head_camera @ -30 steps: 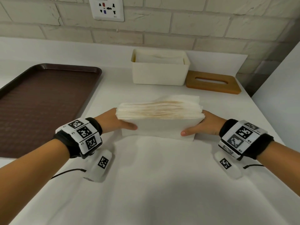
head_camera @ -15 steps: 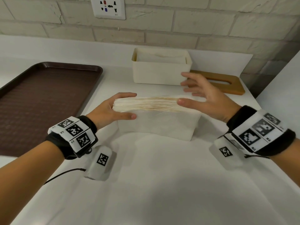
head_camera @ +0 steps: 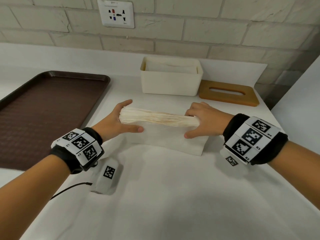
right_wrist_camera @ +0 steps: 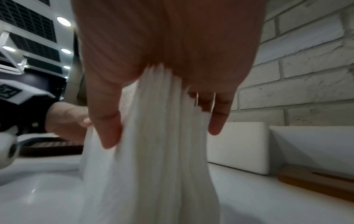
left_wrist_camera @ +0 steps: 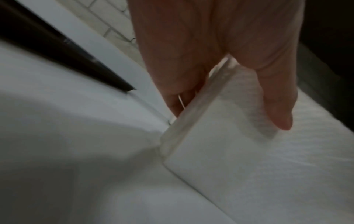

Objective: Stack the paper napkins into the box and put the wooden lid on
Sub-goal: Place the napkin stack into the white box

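A thick stack of white paper napkins (head_camera: 159, 118) stands on edge on the white counter. My left hand (head_camera: 133, 116) grips its left end, thumb on the near face and fingers behind. My right hand (head_camera: 188, 122) grips the right end the same way. The left wrist view shows the napkin stack (left_wrist_camera: 220, 144) pinched by my left hand (left_wrist_camera: 229, 119). In the right wrist view the napkin stack (right_wrist_camera: 153, 174) fans below my right hand (right_wrist_camera: 161, 136). The open white box (head_camera: 171, 78), with napkins inside, sits behind the stack. The wooden lid (head_camera: 228, 92) lies flat to its right.
A dark brown tray (head_camera: 43, 110) lies at the left of the counter. A brick wall with a socket plate (head_camera: 115, 13) backs the counter. A white panel (head_camera: 297, 110) closes off the right side. The box (right_wrist_camera: 237, 148) and lid (right_wrist_camera: 314, 181) lie beyond my right hand.
My right hand let go of the stack, lifted with fingers spread, and now grips the right end again. The stack has tipped up onto its edge. My left hand kept hold.
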Motion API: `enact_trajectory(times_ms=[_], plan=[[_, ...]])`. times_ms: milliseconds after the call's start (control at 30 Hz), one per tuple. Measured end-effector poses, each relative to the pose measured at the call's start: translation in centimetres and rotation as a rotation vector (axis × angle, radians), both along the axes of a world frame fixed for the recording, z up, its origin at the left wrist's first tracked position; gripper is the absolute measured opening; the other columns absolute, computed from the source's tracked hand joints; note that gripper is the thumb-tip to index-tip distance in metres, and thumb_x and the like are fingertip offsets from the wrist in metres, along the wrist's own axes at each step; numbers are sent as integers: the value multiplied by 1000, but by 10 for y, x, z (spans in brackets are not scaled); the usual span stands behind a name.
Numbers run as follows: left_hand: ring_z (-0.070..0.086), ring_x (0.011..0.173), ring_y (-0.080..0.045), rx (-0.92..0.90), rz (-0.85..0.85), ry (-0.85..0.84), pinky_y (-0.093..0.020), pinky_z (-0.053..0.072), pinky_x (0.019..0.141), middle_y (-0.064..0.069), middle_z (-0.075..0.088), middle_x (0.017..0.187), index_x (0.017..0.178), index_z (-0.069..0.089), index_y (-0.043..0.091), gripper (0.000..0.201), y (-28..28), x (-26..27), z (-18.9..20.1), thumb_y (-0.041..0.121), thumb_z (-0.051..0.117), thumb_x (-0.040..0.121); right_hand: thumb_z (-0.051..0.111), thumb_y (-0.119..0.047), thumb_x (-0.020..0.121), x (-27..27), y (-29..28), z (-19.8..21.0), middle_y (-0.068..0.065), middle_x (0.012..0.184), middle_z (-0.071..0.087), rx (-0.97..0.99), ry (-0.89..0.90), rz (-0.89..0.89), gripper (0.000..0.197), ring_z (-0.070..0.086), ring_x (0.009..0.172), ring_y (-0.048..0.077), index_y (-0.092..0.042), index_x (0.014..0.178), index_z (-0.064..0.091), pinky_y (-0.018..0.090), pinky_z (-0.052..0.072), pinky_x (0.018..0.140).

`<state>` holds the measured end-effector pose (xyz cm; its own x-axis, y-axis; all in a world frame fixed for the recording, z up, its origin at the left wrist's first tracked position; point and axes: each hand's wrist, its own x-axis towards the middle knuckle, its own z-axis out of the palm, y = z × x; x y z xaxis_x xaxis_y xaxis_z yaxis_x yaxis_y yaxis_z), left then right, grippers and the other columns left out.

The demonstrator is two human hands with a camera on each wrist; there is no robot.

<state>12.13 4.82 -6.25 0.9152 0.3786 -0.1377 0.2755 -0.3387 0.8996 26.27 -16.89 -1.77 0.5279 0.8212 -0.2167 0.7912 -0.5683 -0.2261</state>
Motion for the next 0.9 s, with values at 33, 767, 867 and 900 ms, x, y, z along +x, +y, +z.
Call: enact_trajectory(times_ms=[33,767,867,900], plan=[[49,109,-6,-45,-22,45,-17,35,88,12,47,123,137,32,32,96,3,0,-3,28,87,59,70,-37,77,3,-1,-1,-2,101,42,35,42,-15,39,39,97,16,-18,106,53,27,35,83],[58,91,14,118,-193,65,-6,43,83,26,67,94,103,57,38,55,14,6,5,20,86,59,78,-19,70,22,-24,-27,0,116,62,442,601,-317,59,58,108,15,-16,122,52,29,45,97],[60,100,-7,158,-228,156,-24,48,92,9,67,105,109,60,28,74,15,3,-1,47,78,40,80,-13,67,23,-24,-29,-1,107,55,404,554,-314,57,54,97,14,-19,112,46,19,45,83],[59,107,-10,173,-239,177,-30,45,99,8,66,112,115,60,27,81,16,4,-1,49,77,40,80,-12,66,22,-22,-25,0,109,53,420,538,-315,59,53,95,13,-22,113,45,16,43,79]])
